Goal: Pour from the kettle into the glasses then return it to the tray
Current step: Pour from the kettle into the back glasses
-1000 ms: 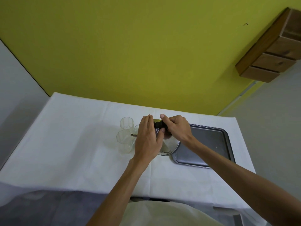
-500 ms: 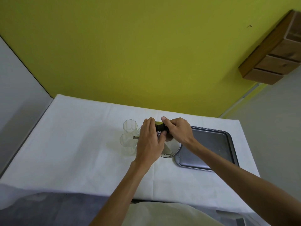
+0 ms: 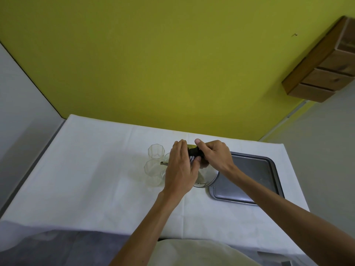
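A glass kettle [image 3: 208, 176] with a metal base ring and a black handle is tilted to the left over the white table. My right hand [image 3: 215, 156] grips the black handle from above. My left hand [image 3: 180, 167] lies flat against the kettle's body and lid and hides most of it. The kettle's thin spout [image 3: 163, 163] pokes out to the left, over the rim of the near clear glass [image 3: 152, 172]. A second clear glass [image 3: 156, 150] stands just behind it. A third is barely visible behind my left hand.
A grey metal tray [image 3: 255, 179] lies on the table just right of the kettle. The white tablecloth [image 3: 92, 169] runs up to a yellow wall. A wooden drawer unit [image 3: 324, 66] hangs at the upper right.
Both hands stay on the tilted kettle with its spout over the near glass. Only the camera view has shifted a little.
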